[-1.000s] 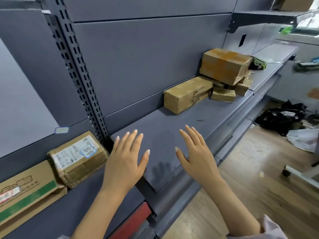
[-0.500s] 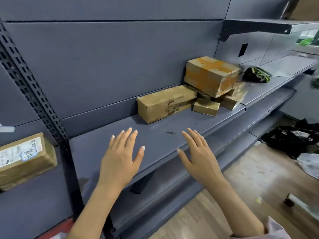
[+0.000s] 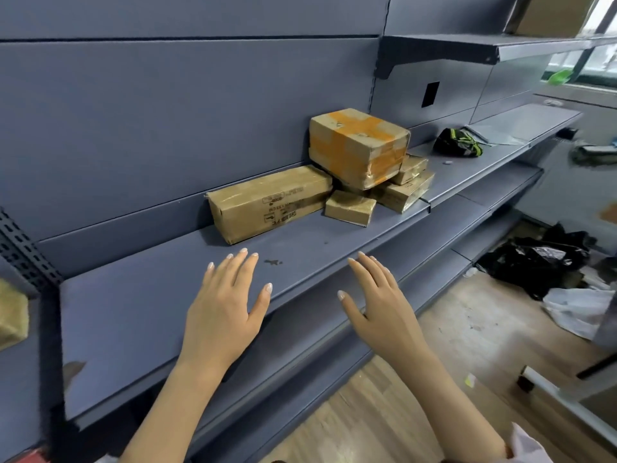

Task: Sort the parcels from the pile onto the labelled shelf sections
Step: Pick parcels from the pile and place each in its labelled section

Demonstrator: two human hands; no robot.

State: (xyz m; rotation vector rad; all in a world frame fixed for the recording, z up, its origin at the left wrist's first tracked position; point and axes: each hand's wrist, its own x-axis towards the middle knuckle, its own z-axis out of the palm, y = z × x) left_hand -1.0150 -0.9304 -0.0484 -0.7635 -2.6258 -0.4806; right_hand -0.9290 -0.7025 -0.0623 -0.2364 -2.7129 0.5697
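A pile of brown cardboard parcels sits on the grey shelf against the back panel. A long taped box lies at its left. A box with orange tape rests on top. A small flat box lies in front, and two flat boxes are stacked at the right. My left hand and my right hand hover with straight fingers over the shelf's front edge, short of the pile. Both hold nothing.
Part of another parcel shows at the left edge in the neighbouring bay. A black and green bag lies further right on the shelf. Black bags and a white bag lie on the wooden floor. Lower shelves jut out below.
The view has swung right along the shelving, so the left bay's parcels have slid out of view and the pile has come closer. Both hands stay flat and held out in front.
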